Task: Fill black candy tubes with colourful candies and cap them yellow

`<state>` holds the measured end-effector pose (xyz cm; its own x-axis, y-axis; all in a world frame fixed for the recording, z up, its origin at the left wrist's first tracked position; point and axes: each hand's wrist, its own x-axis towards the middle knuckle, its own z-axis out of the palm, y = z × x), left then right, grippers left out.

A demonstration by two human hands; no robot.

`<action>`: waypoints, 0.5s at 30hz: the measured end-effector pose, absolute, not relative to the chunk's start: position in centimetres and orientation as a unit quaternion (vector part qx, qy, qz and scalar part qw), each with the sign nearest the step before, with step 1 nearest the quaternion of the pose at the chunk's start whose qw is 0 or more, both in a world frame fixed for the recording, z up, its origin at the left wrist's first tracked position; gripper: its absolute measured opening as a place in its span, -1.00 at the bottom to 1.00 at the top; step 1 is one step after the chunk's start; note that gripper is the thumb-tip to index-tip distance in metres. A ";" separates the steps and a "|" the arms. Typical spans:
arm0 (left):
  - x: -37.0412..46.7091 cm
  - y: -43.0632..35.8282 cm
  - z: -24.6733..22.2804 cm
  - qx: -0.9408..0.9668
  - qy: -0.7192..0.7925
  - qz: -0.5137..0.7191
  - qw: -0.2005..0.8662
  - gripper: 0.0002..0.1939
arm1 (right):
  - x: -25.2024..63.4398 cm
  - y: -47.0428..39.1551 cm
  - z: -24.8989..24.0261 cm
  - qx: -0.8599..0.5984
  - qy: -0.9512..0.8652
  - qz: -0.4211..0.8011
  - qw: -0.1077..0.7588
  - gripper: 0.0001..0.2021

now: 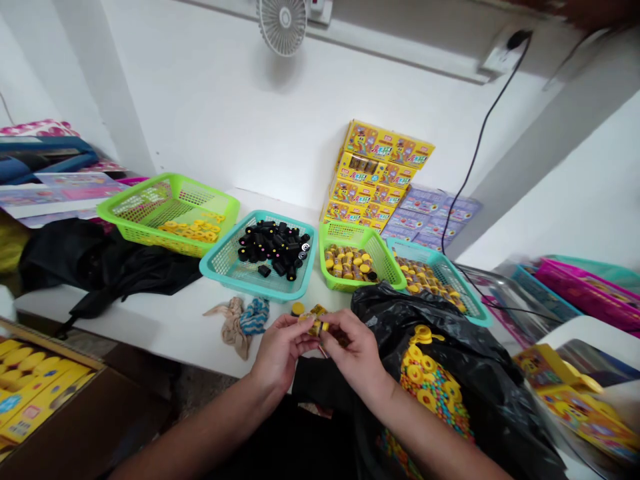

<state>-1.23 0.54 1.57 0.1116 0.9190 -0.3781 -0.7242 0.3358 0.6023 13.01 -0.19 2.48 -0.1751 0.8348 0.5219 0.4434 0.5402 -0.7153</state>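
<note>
My left hand (283, 350) and my right hand (353, 347) meet at the table's front edge. Between their fingertips they hold a small yellow-labelled jar (318, 325), partly covered by the fingers. Something brownish shows under my right fingers, too hidden to name. A yellow round lid (298, 309) stands just beyond my left fingers, perhaps on another jar. Beside my right forearm, a black plastic bag (475, 353) lies open around many coloured beads or candies (440, 393) with yellow ring-shaped pieces (427, 399) on top.
Behind my hands stand a teal basket (255, 287) of black parts, a green basket (350, 283) of yellow-lidded jars, and another teal basket (475, 313) of jars. A green basket (140, 230) holds yellow pieces. Stacked yellow boxes (377, 175), knotted cloths (236, 327) and a carton (95, 407) surround them.
</note>
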 end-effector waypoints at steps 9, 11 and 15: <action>-1.4 0.8 1.5 0.123 0.361 0.549 0.744 -0.73 | 13.1 -0.1 2.6 -0.445 -0.733 0.191 0.478 -0.80; -1.4 0.8 1.4 0.112 0.356 0.536 0.757 -0.77 | 13.1 -0.2 2.5 -0.436 -0.752 0.169 0.465 -0.81; -1.3 1.0 1.2 0.087 0.328 0.501 0.796 -0.93 | 13.2 -0.5 2.4 -0.415 -0.794 0.118 0.428 -0.78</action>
<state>-1.25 0.97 1.25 0.2833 0.8552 -0.4340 -0.7408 0.4826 0.4673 13.16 -0.47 2.40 -0.2892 0.7608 0.5810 0.5586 0.6270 -0.5431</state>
